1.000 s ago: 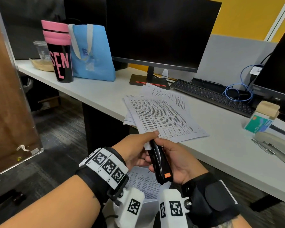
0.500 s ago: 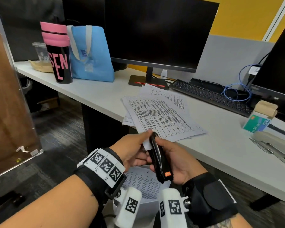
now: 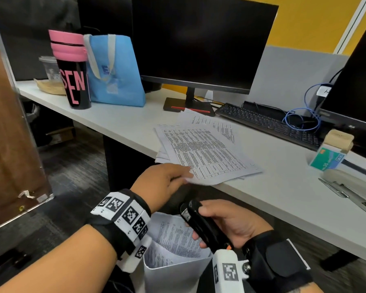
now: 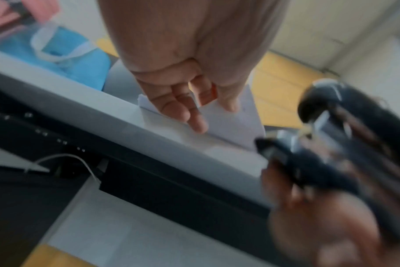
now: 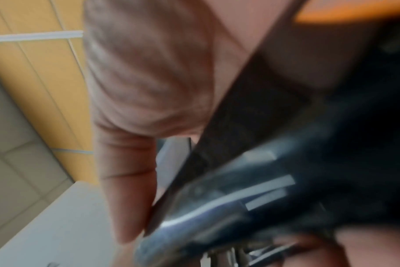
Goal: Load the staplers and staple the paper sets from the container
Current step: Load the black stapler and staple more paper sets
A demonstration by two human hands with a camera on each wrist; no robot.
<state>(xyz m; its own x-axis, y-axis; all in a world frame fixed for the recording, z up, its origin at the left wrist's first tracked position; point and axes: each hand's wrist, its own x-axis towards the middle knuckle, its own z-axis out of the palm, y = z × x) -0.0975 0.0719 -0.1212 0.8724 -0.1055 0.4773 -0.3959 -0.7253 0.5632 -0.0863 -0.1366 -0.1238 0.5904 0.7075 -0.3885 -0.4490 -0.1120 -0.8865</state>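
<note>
A printed paper set lies on the white desk, its near corner over the front edge. My left hand pinches that corner between thumb and fingers. My right hand grips a black stapler below the desk edge, nose pointing up and left; it shows blurred in the wrist views as stapler and stapler. Under both hands stands a white container with more printed sheets in it.
A second, grey stapler and a green staple box sit at the desk's right. Behind the papers are a monitor, a keyboard, a blue bag and a pink-lidded black tumbler.
The stapler was on the paper's corner with both hands together. My right hand has pulled it down and right, away from the sheets. My left hand keeps the corner at the desk edge.
</note>
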